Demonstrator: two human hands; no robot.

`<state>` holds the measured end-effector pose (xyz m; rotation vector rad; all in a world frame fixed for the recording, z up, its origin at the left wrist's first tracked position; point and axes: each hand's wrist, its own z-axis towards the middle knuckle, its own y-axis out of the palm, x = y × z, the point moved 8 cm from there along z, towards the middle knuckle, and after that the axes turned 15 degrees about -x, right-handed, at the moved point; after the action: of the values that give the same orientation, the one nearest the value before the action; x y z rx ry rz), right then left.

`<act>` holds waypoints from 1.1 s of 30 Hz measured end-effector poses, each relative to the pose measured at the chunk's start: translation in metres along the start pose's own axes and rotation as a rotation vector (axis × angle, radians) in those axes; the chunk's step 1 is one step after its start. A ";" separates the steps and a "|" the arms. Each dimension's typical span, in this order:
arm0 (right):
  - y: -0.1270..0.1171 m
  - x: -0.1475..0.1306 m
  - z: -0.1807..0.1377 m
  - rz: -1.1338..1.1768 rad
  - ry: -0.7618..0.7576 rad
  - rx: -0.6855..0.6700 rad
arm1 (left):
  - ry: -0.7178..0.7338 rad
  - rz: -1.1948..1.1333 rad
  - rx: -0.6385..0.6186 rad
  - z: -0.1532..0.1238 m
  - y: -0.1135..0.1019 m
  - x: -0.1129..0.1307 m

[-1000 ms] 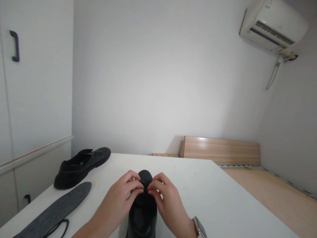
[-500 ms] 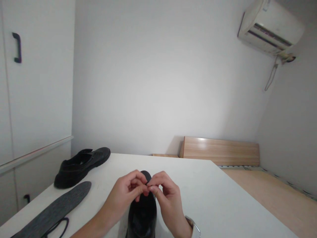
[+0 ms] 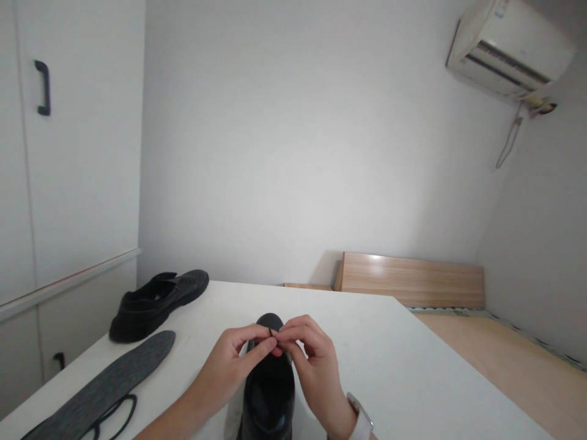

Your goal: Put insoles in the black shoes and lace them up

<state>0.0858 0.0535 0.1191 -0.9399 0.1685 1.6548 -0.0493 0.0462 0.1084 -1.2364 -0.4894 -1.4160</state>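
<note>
A black shoe (image 3: pixel 268 406) stands on the white table before me, toe pointing away and its opening toward me. Over its upper front, my left hand (image 3: pixel 232 360) and my right hand (image 3: pixel 317 357) meet fingertip to fingertip. Both are pinched closed; a short dark piece of shoelace (image 3: pixel 270 332) shows between them. The fingers cover the shoe's lacing area, so the eyelets are hidden. To the left lie a grey insole (image 3: pixel 110 384) and a loose black shoelace (image 3: pixel 132 408), curled beside it. Farther back on the left rests a second black shoe (image 3: pixel 156 305).
The white table (image 3: pixel 367 366) stretches to the right of my hands. White cabinets (image 3: pixel 87 153) with dark handles stand at the left. Beyond the table's right edge are a wooden headboard (image 3: pixel 413 281) and a bed base (image 3: pixel 504 354). An air conditioner (image 3: pixel 513 49) hangs at upper right.
The view has shifted slightly, moving everything a little to the right. My left fingers have straightened and drawn together with the right fingertips, and a dark strand now shows between them.
</note>
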 end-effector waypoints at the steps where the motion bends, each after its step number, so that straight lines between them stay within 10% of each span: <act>1: -0.001 -0.003 -0.001 -0.053 -0.007 0.023 | 0.000 -0.007 0.003 0.000 -0.001 -0.001; 7: 0.003 -0.017 -0.003 -0.168 -0.045 -0.095 | -0.078 -0.148 0.050 0.002 -0.006 -0.017; 19: 0.021 0.042 0.001 0.244 0.300 -0.220 | 0.483 0.962 0.156 -0.026 0.015 0.036; 25: 0.022 0.047 -0.004 0.544 0.361 -0.125 | 0.423 1.033 0.243 -0.031 0.013 0.037; 33: -0.011 0.067 -0.009 0.324 0.380 0.159 | 0.226 0.761 0.366 -0.020 -0.021 0.009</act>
<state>0.0996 0.1028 0.0732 -1.1406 0.7323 1.7069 -0.0747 0.0310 0.1165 -0.8155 -0.0836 -0.7541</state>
